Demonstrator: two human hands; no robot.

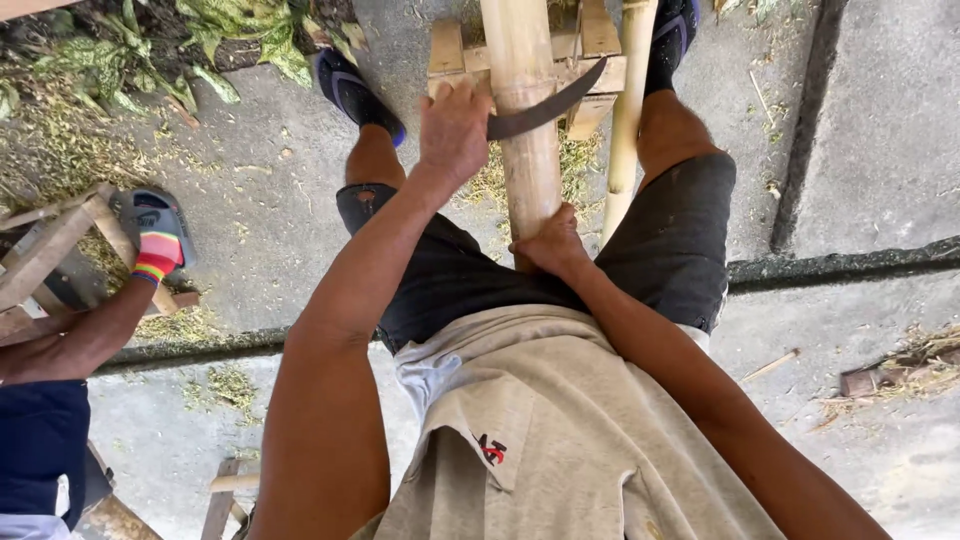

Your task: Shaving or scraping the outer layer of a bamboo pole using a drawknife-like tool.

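Thick pale bamboo pole [525,120] is clamped at its near end by right hand [553,245], steadying it; just beyond, dark curved blade [545,110] is gripped by closed left hand [452,130], laid across pole on wooden stand [600,50].

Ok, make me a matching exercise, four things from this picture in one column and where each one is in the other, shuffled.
Things:
1. curved blade
2. left hand
3. right hand
4. thin bamboo pole

Places:
A. gripping the thick bamboo pole near the lap
B. lying across the thick pole
C. just right of the thick pole
D. on the blade's handle end

Pairs: 1-B, 2-D, 3-A, 4-C
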